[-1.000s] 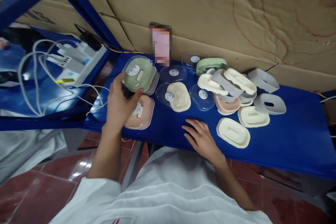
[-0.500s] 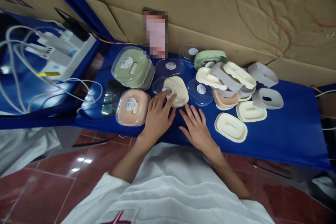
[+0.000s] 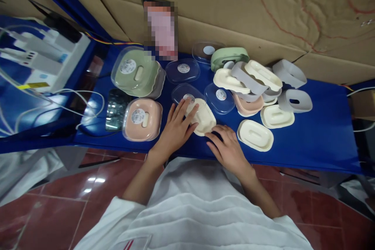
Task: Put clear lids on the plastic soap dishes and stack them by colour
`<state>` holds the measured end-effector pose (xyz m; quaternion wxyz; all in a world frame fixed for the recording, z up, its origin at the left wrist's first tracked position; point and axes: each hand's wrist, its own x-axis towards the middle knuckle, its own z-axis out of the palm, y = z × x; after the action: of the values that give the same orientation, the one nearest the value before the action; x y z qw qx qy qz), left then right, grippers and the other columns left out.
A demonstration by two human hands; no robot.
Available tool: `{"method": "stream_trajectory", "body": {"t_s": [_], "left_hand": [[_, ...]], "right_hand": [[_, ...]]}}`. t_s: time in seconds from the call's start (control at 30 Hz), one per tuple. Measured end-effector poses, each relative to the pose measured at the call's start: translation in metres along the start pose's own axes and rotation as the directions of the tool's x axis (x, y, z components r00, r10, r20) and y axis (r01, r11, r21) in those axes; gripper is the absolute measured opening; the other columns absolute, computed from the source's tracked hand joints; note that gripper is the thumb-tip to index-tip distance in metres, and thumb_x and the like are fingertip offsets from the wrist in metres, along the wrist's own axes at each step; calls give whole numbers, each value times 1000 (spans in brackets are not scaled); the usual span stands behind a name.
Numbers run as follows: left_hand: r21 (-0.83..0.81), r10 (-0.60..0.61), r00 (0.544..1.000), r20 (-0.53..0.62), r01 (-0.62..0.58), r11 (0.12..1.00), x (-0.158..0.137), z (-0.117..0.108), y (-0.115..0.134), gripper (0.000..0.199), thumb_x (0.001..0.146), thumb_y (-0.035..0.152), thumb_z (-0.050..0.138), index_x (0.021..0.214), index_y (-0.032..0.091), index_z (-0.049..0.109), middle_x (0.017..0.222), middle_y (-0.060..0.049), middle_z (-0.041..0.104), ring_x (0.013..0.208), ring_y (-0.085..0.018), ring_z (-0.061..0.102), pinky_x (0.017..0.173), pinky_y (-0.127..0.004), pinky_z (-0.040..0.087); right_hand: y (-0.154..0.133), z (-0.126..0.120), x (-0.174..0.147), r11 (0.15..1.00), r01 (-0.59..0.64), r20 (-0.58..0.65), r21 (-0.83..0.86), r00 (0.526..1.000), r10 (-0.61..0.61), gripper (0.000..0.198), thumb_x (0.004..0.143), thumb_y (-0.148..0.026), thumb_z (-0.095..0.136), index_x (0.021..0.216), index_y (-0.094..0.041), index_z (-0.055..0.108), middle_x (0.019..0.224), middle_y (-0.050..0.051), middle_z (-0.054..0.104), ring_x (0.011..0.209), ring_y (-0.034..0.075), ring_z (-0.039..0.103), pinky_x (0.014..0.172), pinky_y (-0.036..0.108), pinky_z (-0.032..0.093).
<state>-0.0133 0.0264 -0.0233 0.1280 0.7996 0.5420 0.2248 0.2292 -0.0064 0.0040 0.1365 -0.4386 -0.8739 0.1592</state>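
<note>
In front of me a cream plastic soap-box piece (image 3: 205,119) lies on the blue tabletop, partly over a clear lid (image 3: 184,90) with a round label. My left hand (image 3: 175,127) rests on its left side, fingers stretched and spread, covering part of it. My right hand (image 3: 228,146) is at its lower right edge, fingers slightly bent and apart, fingertips touching or very near the rim. To the right of it lies another clear labelled lid (image 3: 219,99), and a cream tray (image 3: 254,135) sits beyond my right hand. Neither hand grips anything.
Left stand a closed pink box (image 3: 142,119), a larger green box (image 3: 133,72) and a dark phone (image 3: 114,111). Cream, grey, pink and green parts are piled (image 3: 249,82) at the right. A power strip (image 3: 60,62) with white cables is far left; cardboard (image 3: 219,8) backs the table.
The cream piece has shifted toward me and right, sliding partly off the clear lid, with my left hand on it. My right hand has come to its edge with fingers more bent.
</note>
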Motion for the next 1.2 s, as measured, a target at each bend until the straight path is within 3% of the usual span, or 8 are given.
{"method": "stream_trajectory", "body": {"t_s": [0.13, 0.27, 0.5, 0.6, 0.73, 0.97, 1.1, 1.2], "left_hand": [[36, 26, 1000, 5, -26, 999, 1, -7, 2, 65, 107, 25, 55, 168, 29, 36, 181, -17, 18, 168, -38, 18, 131, -68, 25], [34, 101, 992, 74, -104, 994, -21, -17, 4, 62, 99, 6, 55, 154, 34, 56, 176, -12, 36, 164, -35, 32, 130, -67, 30], [30, 54, 998, -31, -54, 998, -56, -8, 13, 41, 94, 16, 74, 130, 33, 73, 167, -12, 48, 155, -39, 46, 125, -68, 36], [71, 67, 995, -69, -62, 996, -57, -2, 25, 34, 94, 19, 77, 124, 36, 75, 165, -11, 50, 149, -37, 51, 120, -65, 40], [61, 164, 986, -17, -163, 985, -50, 3, 43, 24, 101, 22, 71, 120, 34, 75, 157, -10, 59, 133, -30, 61, 109, -51, 48], [10, 268, 960, 78, -269, 963, -43, 7, 51, 16, 108, 26, 62, 118, 25, 73, 144, -10, 70, 120, -26, 68, 103, -47, 48], [4, 229, 972, 49, -229, 973, -51, 5, 45, 25, 105, 24, 64, 130, 25, 70, 148, -14, 67, 131, -31, 65, 111, -54, 44], [-36, 203, 979, 8, -202, 979, -57, 5, 40, 27, 103, 20, 66, 129, 23, 70, 149, -16, 65, 141, -33, 59, 116, -56, 44]], "right_hand": [[14, -12, -33, 1000, 20, -104, 13, 994, -19, 27, 108, -23, 56, 132, -25, 68, 130, 10, 70, 131, 26, 63, 123, 53, 43], [36, -15, -65, 992, -111, -208, -65, 973, 95, 39, 105, -21, 60, 144, -27, 61, 138, 13, 67, 135, 30, 62, 121, 57, 43], [67, -9, -92, 940, -315, -290, -133, 919, 266, 72, 104, -41, 65, 167, -27, 35, 166, 21, 45, 152, 39, 46, 120, 61, 41], [78, -14, -101, 922, -331, -288, -203, 920, 267, 68, 103, -45, 66, 163, -27, 42, 162, 20, 51, 148, 39, 51, 121, 62, 38], [84, -19, -104, 918, -317, -265, -238, 931, 252, 53, 105, -42, 63, 155, -27, 52, 156, 17, 59, 142, 35, 58, 120, 56, 39], [79, -26, -62, 925, -329, -382, -193, 893, 238, 46, 109, -38, 53, 153, -25, 55, 155, 16, 59, 143, 35, 55, 116, 53, 41], [86, -29, -11, 916, -327, -396, -234, 892, 217, 52, 107, -45, 58, 153, -21, 57, 152, 18, 62, 144, 37, 52, 119, 55, 37], [96, -34, 17, 911, -318, -361, -262, 908, 213, 42, 106, -45, 62, 137, -20, 70, 135, 16, 73, 131, 36, 61, 117, 55, 39]]}}
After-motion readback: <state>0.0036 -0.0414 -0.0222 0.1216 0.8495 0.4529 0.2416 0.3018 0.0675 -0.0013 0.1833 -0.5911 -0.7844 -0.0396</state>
